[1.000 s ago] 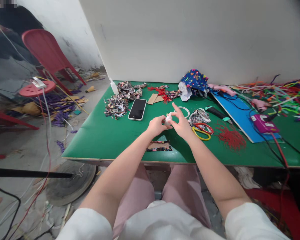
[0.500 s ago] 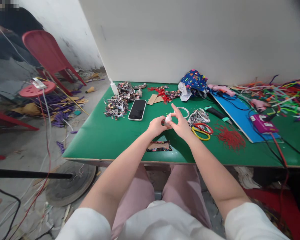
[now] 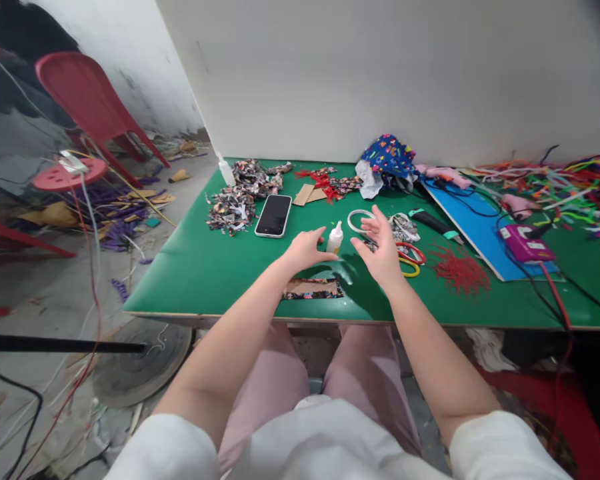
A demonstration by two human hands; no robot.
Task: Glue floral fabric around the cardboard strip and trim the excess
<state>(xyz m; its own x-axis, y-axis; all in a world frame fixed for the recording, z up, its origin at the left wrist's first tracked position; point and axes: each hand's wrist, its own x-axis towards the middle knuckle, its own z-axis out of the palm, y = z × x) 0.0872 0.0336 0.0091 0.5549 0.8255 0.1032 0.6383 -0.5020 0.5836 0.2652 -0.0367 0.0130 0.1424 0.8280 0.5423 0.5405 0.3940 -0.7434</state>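
Observation:
A small white bottle with a pointed tip stands upright on the green table. My left hand is just left of it, thumb and fingers apart, holding nothing that I can see. To the bottle's right, my right hand is raised with its fingers spread and nothing in it. Near the table's front edge lies a flat brown piece with patterned fabric edging. Behind my right hand are a white ring and scissors with red and yellow handles, partly hidden by that hand.
A phone and a pile of fabric scraps lie left. Farther right are a black-green tool, red threads, a blue board and a purple box with cables. A person sits at the far left.
Both hands have come off the white bottle and moved apart, my right hand to the right and my left hand slightly left. The bottle now stands on the table.

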